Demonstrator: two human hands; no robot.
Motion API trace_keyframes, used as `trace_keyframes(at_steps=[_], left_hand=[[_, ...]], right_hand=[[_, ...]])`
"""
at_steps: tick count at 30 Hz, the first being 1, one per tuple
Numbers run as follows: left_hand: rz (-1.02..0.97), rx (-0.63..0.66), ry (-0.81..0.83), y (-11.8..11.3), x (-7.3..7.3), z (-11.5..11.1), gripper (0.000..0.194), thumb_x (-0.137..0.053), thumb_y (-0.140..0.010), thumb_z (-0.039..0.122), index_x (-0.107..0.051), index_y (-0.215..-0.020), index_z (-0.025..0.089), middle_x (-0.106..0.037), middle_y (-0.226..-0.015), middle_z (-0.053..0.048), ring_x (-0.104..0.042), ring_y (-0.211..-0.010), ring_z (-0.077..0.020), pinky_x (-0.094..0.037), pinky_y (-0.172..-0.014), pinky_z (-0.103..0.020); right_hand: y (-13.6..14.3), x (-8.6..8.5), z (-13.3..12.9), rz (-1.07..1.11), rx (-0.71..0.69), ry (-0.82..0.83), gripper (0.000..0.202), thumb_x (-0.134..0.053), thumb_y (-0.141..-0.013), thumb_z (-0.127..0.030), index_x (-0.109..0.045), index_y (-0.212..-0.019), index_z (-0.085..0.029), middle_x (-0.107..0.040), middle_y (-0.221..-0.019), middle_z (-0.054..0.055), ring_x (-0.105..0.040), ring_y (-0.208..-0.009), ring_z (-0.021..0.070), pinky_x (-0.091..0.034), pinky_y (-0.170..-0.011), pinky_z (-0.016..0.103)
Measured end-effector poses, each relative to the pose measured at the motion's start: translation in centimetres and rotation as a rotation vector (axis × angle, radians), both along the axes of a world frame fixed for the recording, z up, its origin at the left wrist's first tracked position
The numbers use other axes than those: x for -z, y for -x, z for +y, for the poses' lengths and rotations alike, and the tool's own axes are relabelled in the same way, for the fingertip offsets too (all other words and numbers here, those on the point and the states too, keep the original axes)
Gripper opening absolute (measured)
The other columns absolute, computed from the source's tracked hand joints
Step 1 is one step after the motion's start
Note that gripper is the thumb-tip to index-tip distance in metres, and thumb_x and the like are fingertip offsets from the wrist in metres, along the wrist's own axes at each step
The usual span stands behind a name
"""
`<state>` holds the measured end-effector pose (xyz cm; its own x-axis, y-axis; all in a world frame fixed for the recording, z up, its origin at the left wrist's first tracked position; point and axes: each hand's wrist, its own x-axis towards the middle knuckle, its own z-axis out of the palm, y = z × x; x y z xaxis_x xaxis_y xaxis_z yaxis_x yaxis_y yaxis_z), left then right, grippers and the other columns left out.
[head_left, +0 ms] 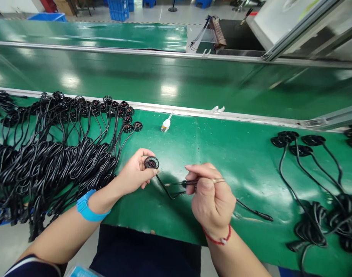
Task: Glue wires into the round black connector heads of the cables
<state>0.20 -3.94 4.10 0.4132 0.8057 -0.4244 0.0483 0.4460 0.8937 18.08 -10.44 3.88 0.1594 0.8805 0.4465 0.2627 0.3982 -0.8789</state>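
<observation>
Left hand (140, 169): pinching the black disc (151, 163), on the near side of the bottle (165, 125).
Right hand (212, 194): closed around a thin tool (219, 180), right of the bottle.
Cord (165, 187): best kept slack, black disc steady.

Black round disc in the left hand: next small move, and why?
I'd probably bring the right hand and its slim metal tool slightly closer to the black round disc. The left hand already pinches the disc by its edge, reddish inner parts showing, while the tool is held ready but apart from it.
</observation>
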Motion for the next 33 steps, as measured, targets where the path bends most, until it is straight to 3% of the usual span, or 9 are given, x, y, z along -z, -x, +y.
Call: trace_keyframes(at_steps=[6,9,15,18,22,33], left_hand=[[-0.001,-0.021,-0.016,0.0,0.1,0.1,0.04,-0.066,-0.066,0.023,-0.041,-0.097,0.019,-0.049,-0.067,0.009,-0.043,-0.038,-0.0037,-0.035,-0.03,-0.015],[-0.011,-0.019,-0.014,0.0,0.0,0.1,0.04,-0.066,-0.066,0.023,-0.041,-0.097,0.019,-0.05,-0.067,0.009,-0.043,-0.038,-0.0037,-0.035,-0.03,-0.015],[-0.017,-0.034,-0.017,0.1,0.1,0.1,0.04,-0.065,-0.064,0.023,-0.041,-0.096,0.019,-0.051,-0.069,0.008,-0.043,-0.038,-0.004,-0.035,-0.03,-0.015],[-0.01,-0.049,-0.021,0.2,0.3,0.2,0.04,-0.064,-0.064,0.023,-0.041,-0.096,0.019,-0.052,-0.071,0.007,-0.043,-0.038,-0.0038,-0.035,-0.03,-0.015],[0.005,-0.05,-0.021,0.1,0.5,0.2,0.04,-0.063,-0.064,0.023,-0.041,-0.097,0.019,-0.052,-0.073,0.007,-0.044,-0.039,-0.0038,-0.036,-0.03,-0.015],[-0.006,0.004,-0.037,0.0,0.5,-0.1,0.039,-0.063,-0.066,0.017,-0.042,-0.098,0.019,-0.052,-0.069,0.008,-0.043,-0.039,-0.0034,-0.035,-0.031,-0.014]], right_hand=[[0.6,0.0,-0.1,0.199,-0.078,-0.093,0.024,-0.044,-0.097,-0.016,-0.062,-0.112,-0.022,-0.067,-0.093,0.008,-0.066,-0.083,0.0193,-0.058,-0.055,0.029],[0.6,0.2,-0.1,0.217,-0.065,-0.18,0.025,-0.046,-0.094,-0.011,-0.063,-0.11,-0.02,-0.069,-0.089,0.008,-0.066,-0.076,0.0189,-0.056,-0.054,0.03],[0.3,0.5,-0.2,-0.046,0.011,-0.334,0.024,-0.045,-0.093,-0.015,-0.06,-0.112,-0.021,-0.071,-0.08,0.007,-0.068,-0.065,0.0208,-0.055,-0.052,0.036],[0.1,0.4,-0.6,-0.205,0.011,-0.335,0.026,-0.047,-0.092,-0.014,-0.059,-0.113,-0.021,-0.072,-0.083,0.008,-0.068,-0.066,0.0211,-0.055,-0.053,0.036],[-0.1,0.3,-0.9,-0.187,-0.003,-0.331,0.031,-0.046,-0.091,-0.011,-0.058,-0.117,-0.021,-0.072,-0.087,0.009,-0.068,-0.066,0.0198,-0.054,-0.052,0.034],[-0.2,-0.6,-0.4,-0.12,-0.32,-0.284,0.042,-0.042,-0.088,-0.006,-0.053,-0.125,-0.022,-0.071,-0.107,0.011,-0.07,-0.081,0.0204,-0.057,-0.064,0.037]])
